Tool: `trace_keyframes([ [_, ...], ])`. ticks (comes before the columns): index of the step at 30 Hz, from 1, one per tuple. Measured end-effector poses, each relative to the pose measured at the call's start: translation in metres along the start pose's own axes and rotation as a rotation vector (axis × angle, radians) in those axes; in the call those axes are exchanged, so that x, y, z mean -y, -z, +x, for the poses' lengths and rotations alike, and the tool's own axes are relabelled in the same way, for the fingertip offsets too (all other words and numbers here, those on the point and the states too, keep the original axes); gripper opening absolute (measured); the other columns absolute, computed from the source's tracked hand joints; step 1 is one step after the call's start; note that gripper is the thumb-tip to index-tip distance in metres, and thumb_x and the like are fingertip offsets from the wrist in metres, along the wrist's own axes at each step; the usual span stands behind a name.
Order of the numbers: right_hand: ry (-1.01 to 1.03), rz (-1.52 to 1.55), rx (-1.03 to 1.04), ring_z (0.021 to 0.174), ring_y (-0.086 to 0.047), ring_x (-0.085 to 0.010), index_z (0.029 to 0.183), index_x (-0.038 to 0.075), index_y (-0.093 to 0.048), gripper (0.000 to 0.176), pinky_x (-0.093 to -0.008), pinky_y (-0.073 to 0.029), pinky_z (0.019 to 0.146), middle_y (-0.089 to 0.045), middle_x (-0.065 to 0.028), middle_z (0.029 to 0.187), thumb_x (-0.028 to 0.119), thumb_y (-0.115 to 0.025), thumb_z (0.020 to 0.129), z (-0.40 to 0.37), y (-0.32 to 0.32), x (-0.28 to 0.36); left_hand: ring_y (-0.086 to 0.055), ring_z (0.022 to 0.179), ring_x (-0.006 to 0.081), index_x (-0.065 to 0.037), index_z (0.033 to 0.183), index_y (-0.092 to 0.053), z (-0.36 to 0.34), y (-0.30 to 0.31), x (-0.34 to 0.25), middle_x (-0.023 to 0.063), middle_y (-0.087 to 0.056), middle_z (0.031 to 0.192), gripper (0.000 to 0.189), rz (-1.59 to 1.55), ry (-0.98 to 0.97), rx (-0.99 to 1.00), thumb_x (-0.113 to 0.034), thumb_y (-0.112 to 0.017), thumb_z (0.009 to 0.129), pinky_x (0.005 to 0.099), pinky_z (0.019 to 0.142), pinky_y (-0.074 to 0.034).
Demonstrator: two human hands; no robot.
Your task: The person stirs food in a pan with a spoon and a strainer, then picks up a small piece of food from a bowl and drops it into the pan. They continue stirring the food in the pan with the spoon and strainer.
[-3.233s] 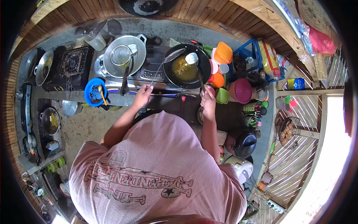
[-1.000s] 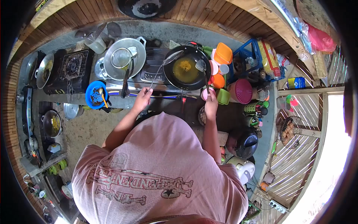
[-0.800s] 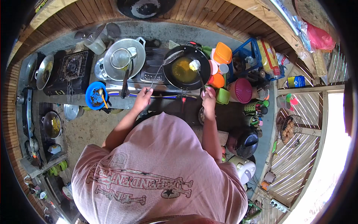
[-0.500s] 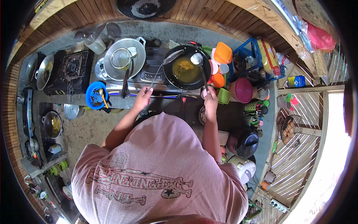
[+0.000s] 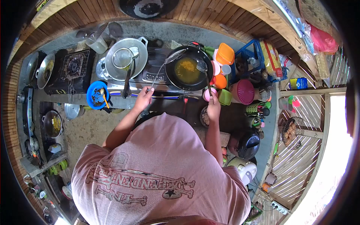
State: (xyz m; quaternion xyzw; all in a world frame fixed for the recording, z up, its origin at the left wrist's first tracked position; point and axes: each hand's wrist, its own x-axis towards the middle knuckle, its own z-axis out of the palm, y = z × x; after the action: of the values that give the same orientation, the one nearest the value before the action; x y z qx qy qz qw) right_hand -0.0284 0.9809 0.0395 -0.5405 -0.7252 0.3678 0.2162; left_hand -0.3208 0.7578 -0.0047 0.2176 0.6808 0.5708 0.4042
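My left hand (image 5: 143,98) is closed around the thin handle of a wire skimmer (image 5: 174,56), whose head rests over the left rim of a black wok (image 5: 172,79). In my right hand (image 5: 214,108) is the long dark handle of a spatula (image 5: 202,66). Its metal blade sits at the right inner side of the wok. Yellow-orange frying food (image 5: 187,64) lies in a pool of oil in the wok's middle, between the two tools.
Left of the wok stands a large metal pot (image 5: 140,67) with a round strainer (image 5: 122,58) over it. A blue bowl (image 5: 90,98) holds dark sauce and a spoon. Plastic containers (image 5: 224,54) crowd the wok's right side, beside a blue crate (image 5: 240,52).
The spatula blade has moved down and right, toward the wok's right wall, and my right hand has drawn slightly back and right. My left hand and the skimmer have barely moved.
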Motion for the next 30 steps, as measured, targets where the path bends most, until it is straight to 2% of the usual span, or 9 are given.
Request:
trace_keyframes([
  [5,0.002,0.005,-0.025,0.117,-0.062,-0.0396,0.137,0.005,-0.057,0.039,-0.0415,-0.045,0.101,-0.064,-0.0248,0.126,0.019,-0.047,0.102,0.022,-0.015,-0.032,-0.047,0.050,0.0097,-0.005,0.109,-0.054,0.000,0.000,-0.003,-0.0004,-0.048,0.061,0.034,0.005,0.012,0.003,-0.038,-0.054,0.104,0.0266,0.047,-0.037],
  [8,0.190,-0.118,-0.126,0.093,-0.070,-0.0311,0.138,0.007,-0.058,0.038,-0.0373,-0.053,0.082,-0.071,-0.0201,0.107,0.017,-0.047,0.103,0.039,-0.032,-0.054,-0.046,0.048,0.0082,-0.003,0.112,-0.055,-0.001,0.001,-0.005,-0.0022,-0.046,0.063,0.038,0.008,0.011,0.010,-0.039,-0.056,0.103,0.0261,0.046,-0.038],
  [10,-0.290,0.629,0.115,0.065,-0.058,-0.0120,0.136,0.009,-0.060,0.035,-0.0259,-0.046,0.058,-0.062,-0.0048,0.082,0.015,-0.049,0.104,0.041,-0.034,-0.040,-0.046,0.048,0.0082,-0.003,0.112,-0.055,0.001,0.001,-0.002,-0.0020,-0.047,0.063,0.037,0.009,0.011,0.011,-0.039,-0.056,0.103,0.0262,0.046,-0.039],
  [14,-0.358,0.817,0.124,0.052,-0.038,0.0004,0.136,0.008,-0.058,0.033,-0.0169,-0.025,0.041,-0.051,0.0045,0.078,0.014,-0.052,0.103,0.020,-0.026,0.006,-0.047,0.048,0.0085,-0.003,0.112,-0.056,0.002,0.003,0.000,-0.0013,-0.047,0.063,0.038,-0.009,0.011,-0.007,-0.039,-0.057,0.103,0.0263,0.045,-0.039],
  [17,-0.254,0.714,0.136,0.052,-0.037,0.0011,0.135,0.007,-0.059,0.032,-0.0162,-0.026,0.043,-0.053,0.0046,0.078,0.013,-0.051,0.104,0.018,-0.026,-0.001,-0.047,0.048,0.0087,-0.003,0.114,-0.055,0.003,0.003,0.005,-0.0011,-0.047,0.063,0.038,0.001,0.016,-0.030,-0.039,-0.056,0.103,0.0263,0.045,-0.038],
  [20,-0.131,0.554,0.127,0.067,-0.054,-0.0044,0.134,0.004,-0.059,0.033,-0.0176,-0.044,0.059,-0.061,-0.0005,0.091,0.011,-0.049,0.104,0.022,-0.025,-0.017,-0.047,0.047,0.0090,-0.002,0.115,-0.055,0.003,0.004,0.007,-0.0010,-0.047,0.062,0.039,-0.010,0.009,-0.025,-0.039,-0.056,0.103,0.0265,0.045,-0.038],
  [23,0.040,0.301,-0.017,0.073,-0.058,-0.0112,0.136,0.006,-0.061,0.035,-0.0268,-0.047,0.068,-0.063,-0.0017,0.085,0.016,-0.050,0.104,0.019,-0.021,-0.011,-0.047,0.050,0.0102,-0.004,0.114,-0.053,-0.001,0.003,0.002,-0.0002,-0.046,0.062,0.036,-0.010,0.022,-0.011,-0.038,-0.055,0.103,0.0269,0.048,-0.038],
  [25,0.214,0.071,-0.135,0.098,-0.068,-0.0255,0.136,0.004,-0.059,0.037,-0.0346,-0.050,0.089,-0.071,-0.0147,0.108,0.017,-0.049,0.103,0.021,-0.022,-0.016,-0.047,0.050,0.0101,-0.004,0.114,-0.053,0.000,0.004,0.003,-0.0003,-0.047,0.062,0.037,-0.008,0.027,-0.007,-0.039,-0.056,0.103,0.0268,0.048,-0.038],
  [30,-0.024,0.034,-0.014,0.127,-0.056,-0.0326,0.135,0.001,-0.058,0.037,-0.0359,-0.039,0.108,-0.062,-0.0209,0.132,0.014,-0.047,0.102,0.009,-0.004,0.018,-0.047,0.050,0.0099,-0.004,0.114,-0.053,0.002,0.005,0.004,-0.0008,-0.047,0.061,0.038,-0.014,0.021,-0.005,-0.040,-0.056,0.103,0.0266,0.048,-0.038],
])
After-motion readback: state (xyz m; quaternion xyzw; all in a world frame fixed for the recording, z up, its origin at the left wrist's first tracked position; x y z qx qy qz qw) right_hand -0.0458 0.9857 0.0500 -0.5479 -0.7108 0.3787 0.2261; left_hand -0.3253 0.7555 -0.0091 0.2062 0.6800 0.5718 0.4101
